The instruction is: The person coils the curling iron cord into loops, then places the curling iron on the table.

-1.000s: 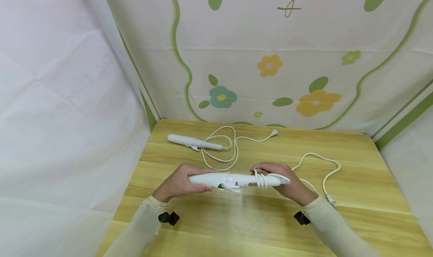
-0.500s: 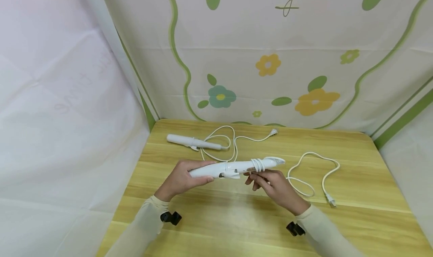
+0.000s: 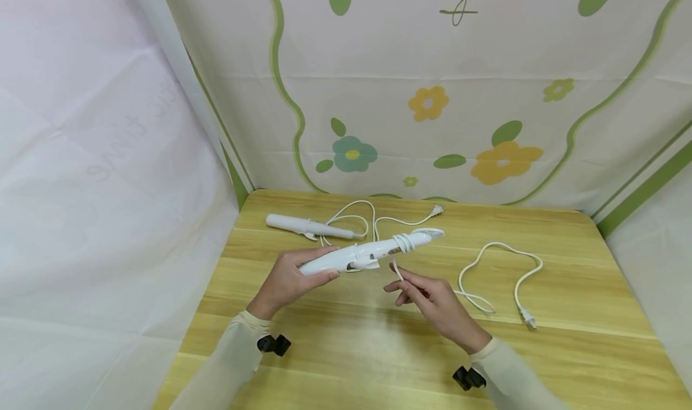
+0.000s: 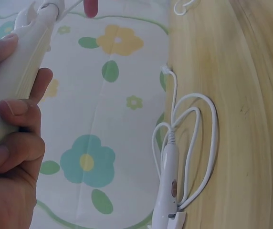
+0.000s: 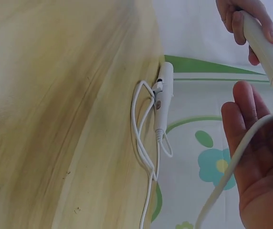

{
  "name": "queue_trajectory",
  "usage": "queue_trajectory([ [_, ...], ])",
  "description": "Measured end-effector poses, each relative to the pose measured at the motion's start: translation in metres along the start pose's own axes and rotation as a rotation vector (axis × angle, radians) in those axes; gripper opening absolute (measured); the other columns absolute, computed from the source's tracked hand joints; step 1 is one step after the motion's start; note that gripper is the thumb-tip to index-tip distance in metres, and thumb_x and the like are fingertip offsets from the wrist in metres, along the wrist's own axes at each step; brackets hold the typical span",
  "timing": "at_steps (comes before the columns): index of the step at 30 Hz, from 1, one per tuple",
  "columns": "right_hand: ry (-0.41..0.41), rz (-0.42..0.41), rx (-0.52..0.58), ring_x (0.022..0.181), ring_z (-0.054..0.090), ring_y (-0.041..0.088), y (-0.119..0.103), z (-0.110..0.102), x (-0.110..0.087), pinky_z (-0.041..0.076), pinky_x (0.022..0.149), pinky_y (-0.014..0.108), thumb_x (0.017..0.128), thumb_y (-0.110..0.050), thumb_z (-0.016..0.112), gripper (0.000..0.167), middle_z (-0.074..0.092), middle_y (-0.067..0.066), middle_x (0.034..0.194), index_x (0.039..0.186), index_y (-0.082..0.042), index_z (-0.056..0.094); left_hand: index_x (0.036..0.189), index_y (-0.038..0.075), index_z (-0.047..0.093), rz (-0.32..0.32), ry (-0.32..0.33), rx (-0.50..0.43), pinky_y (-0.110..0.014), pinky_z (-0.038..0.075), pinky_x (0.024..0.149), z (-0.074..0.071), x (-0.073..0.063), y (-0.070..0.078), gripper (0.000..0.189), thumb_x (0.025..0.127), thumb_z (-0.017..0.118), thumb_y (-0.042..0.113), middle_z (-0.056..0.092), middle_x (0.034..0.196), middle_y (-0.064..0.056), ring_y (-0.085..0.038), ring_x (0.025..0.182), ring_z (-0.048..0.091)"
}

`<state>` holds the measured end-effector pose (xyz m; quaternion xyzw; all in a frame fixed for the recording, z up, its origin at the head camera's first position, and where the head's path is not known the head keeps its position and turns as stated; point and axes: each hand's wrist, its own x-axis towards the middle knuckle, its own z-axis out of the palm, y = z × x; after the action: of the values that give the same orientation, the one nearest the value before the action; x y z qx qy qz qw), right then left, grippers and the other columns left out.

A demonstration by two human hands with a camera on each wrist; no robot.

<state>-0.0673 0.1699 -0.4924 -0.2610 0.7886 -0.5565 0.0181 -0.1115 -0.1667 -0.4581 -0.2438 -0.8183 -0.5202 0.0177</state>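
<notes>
My left hand point(image 3: 286, 278) grips a white curling iron point(image 3: 373, 253) by its thick end, fingers and thumb curled round it, as the left wrist view also shows. The iron is held over the table, its far end tilted up to the right. Several turns of its white cord point(image 3: 404, 242) are wound round the narrow handle near that end. Just below these coils, my right hand point(image 3: 432, 302) pinches the cord between thumb and fingers. In the right wrist view the held cord point(image 5: 236, 155) runs across the palm and hangs down past it.
A second white curling iron point(image 3: 292, 223) lies at the back left of the wooden table point(image 3: 346, 350), its cord looped beside it and its plug point(image 3: 437, 211) to the right. The held iron's cord trails over the right side to another plug point(image 3: 528, 319). Patterned cloth walls stand behind and left.
The held iron has risen and its right end tilted upward. My right hand has left the handle end, moved down and left, and now draws a length of cord away from the coils.
</notes>
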Motion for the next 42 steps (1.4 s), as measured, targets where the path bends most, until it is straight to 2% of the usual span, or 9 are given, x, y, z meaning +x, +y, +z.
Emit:
queue_trajectory([
  [4, 0.011, 0.019, -0.044, 0.081, 0.078, 0.012, 0.000, 0.002, -0.005, 0.064, 0.076, 0.030, 0.113, -0.005, 0.057, 0.038, 0.084, 0.005, 0.108, 0.150, -0.004, 0.065, 0.134, 0.015, 0.079, -0.002, 0.041, 0.028, -0.028, 0.058, 0.065, -0.003, 0.002, -0.002, 0.044, 0.092, 0.090, 0.020, 0.081, 0.125, -0.009, -0.012, 0.085, 0.071],
  [9, 0.019, 0.029, -0.077, 0.078, 0.078, 0.011, -0.003, 0.002, -0.011, 0.063, 0.070, 0.027, 0.111, -0.005, 0.061, 0.027, 0.084, -0.003, 0.101, 0.134, -0.007, 0.075, 0.135, 0.018, 0.080, 0.001, 0.082, 0.087, -0.028, 0.057, 0.068, -0.007, 0.003, -0.006, 0.046, 0.091, 0.091, 0.021, 0.081, 0.126, -0.007, -0.014, 0.088, 0.072],
  [17, 0.057, -0.047, -0.138, 0.075, 0.076, 0.009, -0.006, -0.002, -0.016, 0.062, 0.070, 0.024, 0.107, 0.002, 0.064, 0.025, 0.084, 0.001, 0.096, 0.127, -0.006, 0.077, 0.136, 0.018, 0.079, -0.040, 0.080, 0.128, -0.027, 0.056, 0.067, -0.010, 0.001, -0.013, 0.047, 0.091, 0.091, 0.024, 0.080, 0.128, -0.008, -0.014, 0.086, 0.071],
  [22, 0.076, -0.039, -0.188, 0.076, 0.076, 0.004, -0.010, -0.005, -0.018, 0.062, 0.071, 0.022, 0.106, 0.001, 0.067, 0.024, 0.084, -0.003, 0.097, 0.124, -0.008, 0.078, 0.137, 0.019, 0.078, -0.052, 0.068, 0.132, -0.027, 0.055, 0.065, -0.011, 0.001, -0.014, 0.047, 0.092, 0.090, 0.026, 0.080, 0.129, -0.009, -0.016, 0.085, 0.070],
  [24, 0.080, -0.066, -0.241, 0.077, 0.074, 0.002, -0.015, -0.009, -0.018, 0.060, 0.070, 0.019, 0.104, 0.003, 0.069, 0.023, 0.083, -0.005, 0.096, 0.121, -0.009, 0.078, 0.136, 0.019, 0.079, -0.046, 0.060, 0.137, -0.027, 0.056, 0.066, -0.010, 0.001, -0.015, 0.046, 0.092, 0.090, 0.026, 0.080, 0.129, -0.009, -0.015, 0.087, 0.071],
  [30, 0.131, -0.283, -0.471, 0.066, 0.064, -0.004, -0.033, -0.029, -0.007, 0.048, 0.058, 0.010, 0.094, 0.010, 0.074, 0.026, 0.082, -0.006, 0.093, 0.112, -0.009, 0.077, 0.135, 0.024, 0.080, 0.018, -0.033, 0.193, -0.026, 0.056, 0.065, -0.005, -0.001, -0.020, 0.044, 0.092, 0.090, 0.029, 0.083, 0.121, -0.001, -0.009, 0.082, 0.069],
  [33, 0.159, -0.368, -0.542, 0.063, 0.061, -0.003, -0.038, -0.041, -0.001, 0.046, 0.057, 0.010, 0.097, 0.007, 0.074, 0.021, 0.081, -0.005, 0.092, 0.113, -0.007, 0.076, 0.136, 0.025, 0.079, 0.073, -0.103, 0.212, -0.025, 0.055, 0.065, -0.004, -0.002, -0.018, 0.044, 0.093, 0.089, 0.030, 0.084, 0.114, 0.003, -0.006, 0.079, 0.066],
  [38, 0.148, -0.395, -0.610, 0.066, 0.060, -0.003, -0.039, -0.053, 0.005, 0.049, 0.061, 0.014, 0.105, -0.004, 0.069, 0.011, 0.079, -0.007, 0.092, 0.113, -0.007, 0.076, 0.133, 0.017, 0.080, 0.233, -0.221, 0.266, -0.022, 0.057, 0.071, -0.003, -0.003, -0.005, 0.043, 0.092, 0.090, 0.026, 0.085, 0.108, 0.000, -0.003, 0.084, 0.070],
  [42, 0.120, -0.447, -0.634, 0.076, 0.071, 0.003, -0.036, -0.056, 0.013, 0.057, 0.067, 0.022, 0.107, -0.005, 0.067, 0.012, 0.079, -0.007, 0.095, 0.113, -0.009, 0.077, 0.132, 0.015, 0.080, 0.292, -0.295, 0.263, -0.019, 0.058, 0.075, -0.002, -0.006, 0.005, 0.044, 0.091, 0.091, 0.026, 0.084, 0.113, -0.002, -0.003, 0.090, 0.073],
])
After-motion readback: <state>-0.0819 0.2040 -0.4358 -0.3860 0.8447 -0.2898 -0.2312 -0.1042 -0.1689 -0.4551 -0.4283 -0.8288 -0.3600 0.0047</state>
